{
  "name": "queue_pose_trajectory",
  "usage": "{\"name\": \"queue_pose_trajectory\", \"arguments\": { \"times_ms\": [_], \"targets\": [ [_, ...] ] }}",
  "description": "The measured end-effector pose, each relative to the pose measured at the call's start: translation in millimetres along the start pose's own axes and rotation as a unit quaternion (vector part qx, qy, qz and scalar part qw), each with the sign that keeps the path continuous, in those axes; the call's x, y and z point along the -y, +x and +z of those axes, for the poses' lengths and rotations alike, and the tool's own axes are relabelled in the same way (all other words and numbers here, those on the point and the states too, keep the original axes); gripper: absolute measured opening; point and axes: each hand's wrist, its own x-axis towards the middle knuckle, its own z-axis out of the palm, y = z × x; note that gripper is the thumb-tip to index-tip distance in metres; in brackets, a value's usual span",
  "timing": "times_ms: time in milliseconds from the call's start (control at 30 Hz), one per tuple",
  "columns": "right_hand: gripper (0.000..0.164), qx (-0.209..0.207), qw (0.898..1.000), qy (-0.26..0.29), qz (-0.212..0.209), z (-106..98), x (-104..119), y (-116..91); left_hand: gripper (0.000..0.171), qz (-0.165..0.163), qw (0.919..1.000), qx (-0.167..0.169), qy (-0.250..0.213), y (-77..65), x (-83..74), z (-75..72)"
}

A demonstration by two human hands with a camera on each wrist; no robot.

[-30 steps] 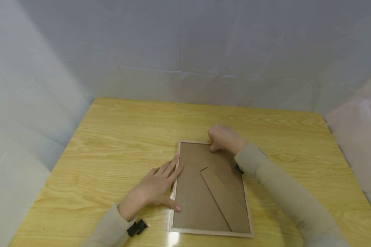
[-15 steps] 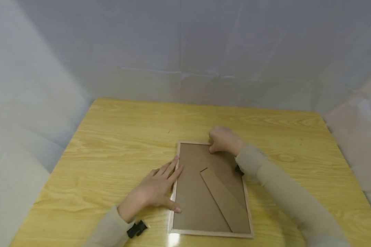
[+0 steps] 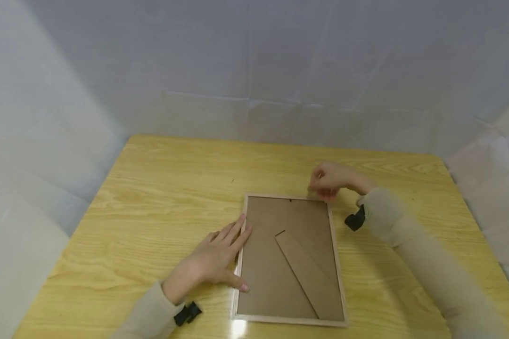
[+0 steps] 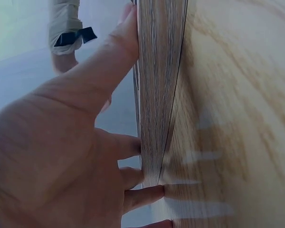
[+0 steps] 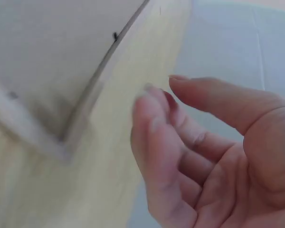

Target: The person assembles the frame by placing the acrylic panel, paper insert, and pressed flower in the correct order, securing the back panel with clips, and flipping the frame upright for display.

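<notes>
A picture frame (image 3: pixel 240 263) lies face down, its brown backing board (image 3: pixel 265 278) and slanting easel leg (image 3: pixel 307 278) uppermost. My left hand (image 3: pixel 214 256) rests along the left edge, fingers spread and thumb tip on the board. In the left wrist view the fingers reach the wooden side of the frame (image 4: pixel 156 85). Close over the far right corner is my right hand (image 3: pixel 331 178), its fingers loosely bent and thumb apart, with nothing between them in the right wrist view. A small dark tab (image 5: pixel 115 36) stands at the far edge of the board.
The frame is near the front of a yellow wood-grain table (image 3: pixel 174 188). Pale sheeting (image 3: pixel 254 70) hangs behind the table and along both sides. A black strap piece (image 3: pixel 356 219) hangs at the right cuff, another (image 3: pixel 188 314) at the left.
The right hand has come off the middle of the frame's far edge and moved right to the corner, uncovering the dark tab. The left hand and frame have stayed in place.
</notes>
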Motion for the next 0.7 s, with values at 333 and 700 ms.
{"name": "queue_pose_trajectory", "arguments": {
  "times_ms": [333, 700],
  "targets": [
    [0.028, 0.0, 0.992, 0.11, 0.056, 27, -61, -41, 0.129, 0.001, 0.9999, 0.005, -0.012, 0.3, -0.5, 0.6],
    [0.024, 0.018, 0.979, 0.204, 0.011, 46, -83, -51, 0.13, 0.005, 1.0, 0.0, -0.007, 1.4, 2.1, 1.9]
  ]
}}
